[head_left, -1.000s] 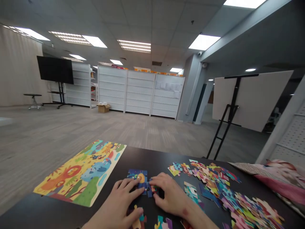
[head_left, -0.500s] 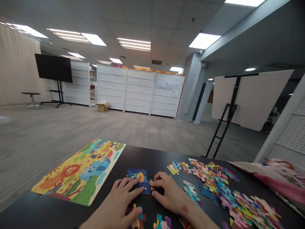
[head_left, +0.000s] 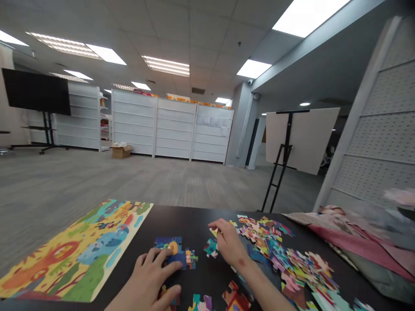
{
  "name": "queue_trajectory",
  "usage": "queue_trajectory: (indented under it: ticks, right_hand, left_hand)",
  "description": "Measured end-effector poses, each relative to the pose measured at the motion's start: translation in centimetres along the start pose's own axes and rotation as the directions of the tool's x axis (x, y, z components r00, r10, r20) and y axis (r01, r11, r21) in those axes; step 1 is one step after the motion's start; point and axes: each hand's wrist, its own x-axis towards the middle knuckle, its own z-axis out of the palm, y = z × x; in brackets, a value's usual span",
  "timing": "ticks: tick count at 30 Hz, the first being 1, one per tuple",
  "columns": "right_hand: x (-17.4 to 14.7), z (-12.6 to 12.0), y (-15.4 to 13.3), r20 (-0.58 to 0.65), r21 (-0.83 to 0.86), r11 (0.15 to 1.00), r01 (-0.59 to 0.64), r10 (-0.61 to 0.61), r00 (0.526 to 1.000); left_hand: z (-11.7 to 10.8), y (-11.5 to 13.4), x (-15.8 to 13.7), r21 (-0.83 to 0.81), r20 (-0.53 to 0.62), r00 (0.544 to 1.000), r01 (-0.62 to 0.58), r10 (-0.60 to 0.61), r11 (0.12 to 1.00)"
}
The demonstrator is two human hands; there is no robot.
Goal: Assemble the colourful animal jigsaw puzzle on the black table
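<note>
My left hand (head_left: 152, 278) lies with its fingers spread over the lower left of a joined blue puzzle section (head_left: 177, 242). A small orange and multicoloured piece (head_left: 190, 259) sits against that section's right side. My right hand (head_left: 229, 242) is to the right, its fingers loosely bent above some loose pieces; nothing shows held in it. Just left of its palm is a teal puzzle piece (head_left: 211, 247), and a yellowish piece (head_left: 214, 232) is partly hidden under its fingers. Near the front edge of view lie a teal and purple piece (head_left: 200, 303) and a red and orange piece (head_left: 236, 297).
A colourful animal picture sheet (head_left: 97, 242) lies on the left of the black table (head_left: 175, 216). A large heap of puzzle pieces (head_left: 285, 255) spreads over the right. Beyond it is a pink and grey cloth bundle (head_left: 356, 246). An easel (head_left: 282, 160) stands behind the table.
My right hand has left the small orange piece beside the blue section and moved right to the loose pieces. My left hand stays on the section. The view has turned right.
</note>
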Motion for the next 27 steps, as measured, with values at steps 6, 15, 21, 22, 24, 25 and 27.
queue_trajectory:
  ticks: [6,15,21,22,24,25,27]
  right_hand:
    - [0.1,-0.4,1.9,0.046,-0.1,0.994,-0.035,0.04,0.998]
    - [-0.1,0.4,1.6,0.114,-0.065,0.997,0.039,-0.031,0.993]
    - [-0.5,0.8,1.0,0.168,-0.036,0.997,0.066,-0.059,0.984]
    - [-0.5,0.9,1.0,0.171,-0.039,0.997,0.069,-0.062,0.983]
    - [-0.5,1.0,1.0,0.175,-0.042,0.996,0.073,-0.064,0.982]
    - [-0.6,1.0,0.9,0.179,-0.037,0.997,0.074,-0.066,0.982]
    - [-0.6,1.0,0.8,0.186,-0.019,0.997,0.073,-0.068,0.98]
  left_hand:
    - [-0.2,-2.0,-1.6,-0.103,-0.156,0.986,0.049,-0.065,0.993]
    - [-3.8,1.0,-5.7,-0.09,0.025,0.967,0.256,-0.255,0.962]
    - [-3.2,1.7,-5.7,-0.168,0.05,0.963,0.269,-0.265,0.948]
    - [-3.1,1.5,-5.6,-0.18,0.05,0.963,0.268,-0.263,0.946]
    - [-2.7,1.0,-5.5,-0.196,0.043,0.966,0.259,-0.256,0.946]
    - [-2.5,0.7,-5.5,-0.199,0.036,0.967,0.256,-0.254,0.946]
    - [-2.1,0.0,-5.3,-0.209,0.023,0.965,0.26,-0.261,0.943]
